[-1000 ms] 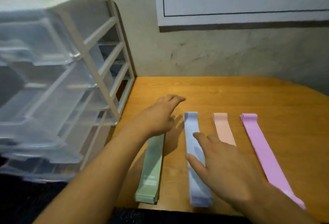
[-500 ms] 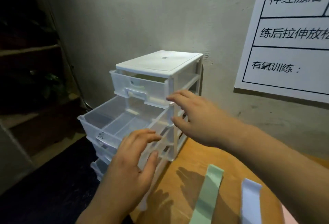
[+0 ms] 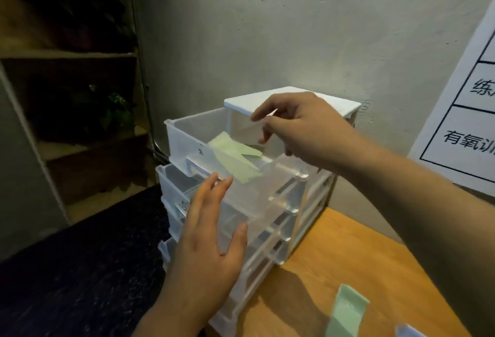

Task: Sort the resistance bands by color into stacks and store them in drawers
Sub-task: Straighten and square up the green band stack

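Since half a second ago the top drawer (image 3: pixel 187 135) of the drawer unit (image 3: pixel 241 101) has slid well out, so it now juts past the second drawer (image 3: pixel 167 176) below it, and the right hand (image 3: pixel 302 127) has risen from the unit's front corner to hang over the drawer's back end. A folded green band (image 3: pixel 233 154) lies inside the top drawer, just below and in front of the right fingers (image 3: pixel 258 114), with one end draped over the drawer's near side wall. Those fingers are loosely curled and hold nothing, the forefinger and thumb a little apart and the rest bent downward.

The left hand (image 3: pixel 206 243) is stretched flat, fingers (image 3: pixel 211 184) straight and slightly spread, thumb out to the side. Their tips reach up to just under the handle on the top drawer's front; I cannot tell whether they touch it. The clear fronts of the lower drawers lie under that palm.

Near the right forearm, on the wooden surface (image 3: pixel 348 256), lies another green band (image 3: pixel 348 312), and beside it the tip of a blue band (image 3: pixel 407 332) shows at the bottom edge. A white poster (image 3: pixel 468 122) hangs on the wall beyond the right wrist, and dark shelves (image 3: pixel 67 55) stand well beyond the left fingers.
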